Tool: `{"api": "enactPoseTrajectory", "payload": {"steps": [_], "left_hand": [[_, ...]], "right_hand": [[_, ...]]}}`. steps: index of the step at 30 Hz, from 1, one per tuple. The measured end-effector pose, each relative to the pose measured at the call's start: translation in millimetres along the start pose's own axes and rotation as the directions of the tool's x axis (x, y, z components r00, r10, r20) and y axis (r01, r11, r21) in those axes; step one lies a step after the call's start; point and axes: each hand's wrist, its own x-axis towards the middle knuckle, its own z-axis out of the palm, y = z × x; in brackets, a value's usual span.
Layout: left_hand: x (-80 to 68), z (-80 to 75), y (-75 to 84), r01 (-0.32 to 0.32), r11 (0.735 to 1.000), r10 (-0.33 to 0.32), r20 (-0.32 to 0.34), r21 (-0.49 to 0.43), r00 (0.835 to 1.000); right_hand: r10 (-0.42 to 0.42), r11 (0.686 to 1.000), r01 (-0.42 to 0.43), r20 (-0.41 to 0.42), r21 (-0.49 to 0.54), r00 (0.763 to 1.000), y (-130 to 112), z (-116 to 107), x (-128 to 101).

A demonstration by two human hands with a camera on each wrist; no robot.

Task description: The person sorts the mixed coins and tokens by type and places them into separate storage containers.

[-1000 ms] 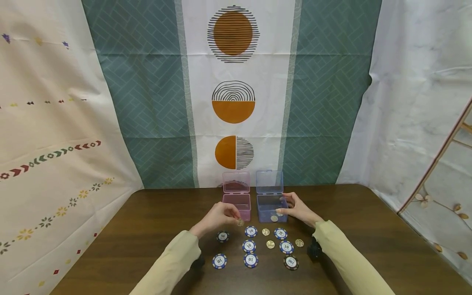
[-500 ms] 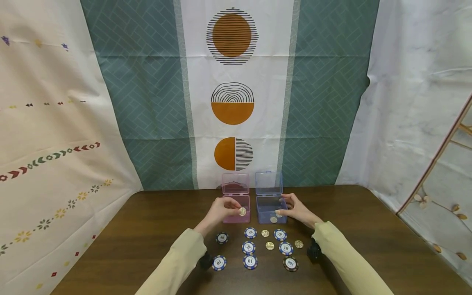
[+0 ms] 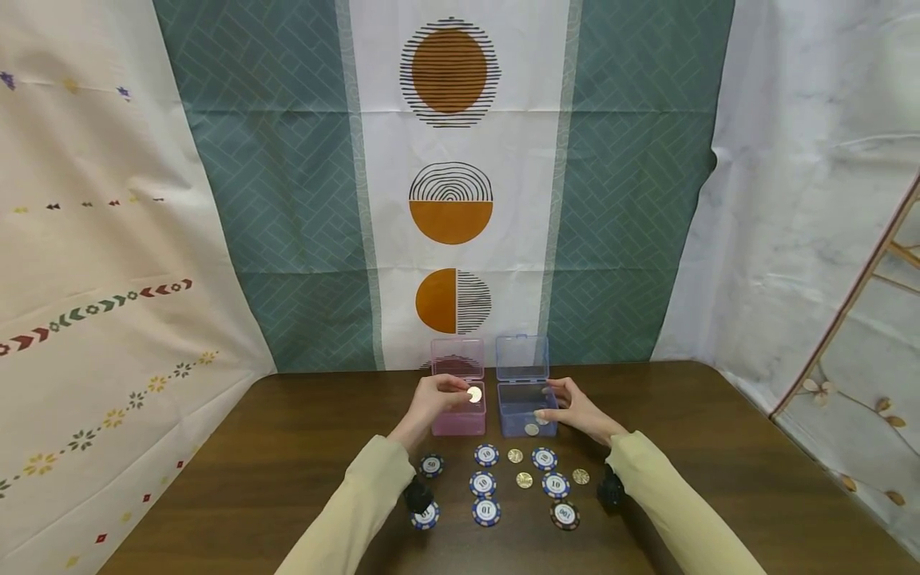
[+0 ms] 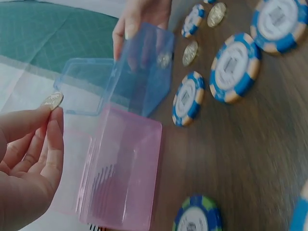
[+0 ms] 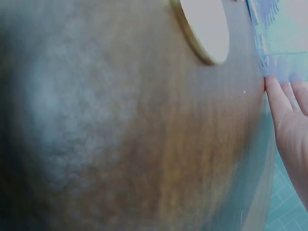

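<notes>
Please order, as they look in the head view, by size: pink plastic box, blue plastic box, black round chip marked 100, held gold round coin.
Largest: pink box and blue box, alike
Then: black chip
Smallest: gold coin

A round gold coin [image 3: 474, 394] is pinched in the left hand [image 3: 430, 402], raised off the tabletop [image 3: 323, 447] beside the pink box [image 3: 460, 424]. This and the blue box [image 3: 513, 419], both see-through, stand near the far edge's middle, hinged lids [image 3: 522, 351] raised. The right hand [image 3: 580, 410] holds the blue box's right side; pale gold discs [image 3: 532, 430] show through its front.
</notes>
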Motion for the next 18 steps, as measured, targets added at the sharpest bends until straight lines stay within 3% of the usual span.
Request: {"api": "enactPoseTrajectory", "payload": {"steps": [11,18], "left_hand": [[13.4,25.7,10.4,0.011,0.992,-0.011,0.001,-0.128,1.000],[6.7,37.4,30.3,-0.015,0.989,0.019,0.022,-0.146,1.000]], "right_hand": [[0.002,1.000,-0.002,0.025,0.014,1.000,-2,-1,1],[-0.009,1.000,0.009,0.021,0.007,1.000,-1,-1,1]]}}
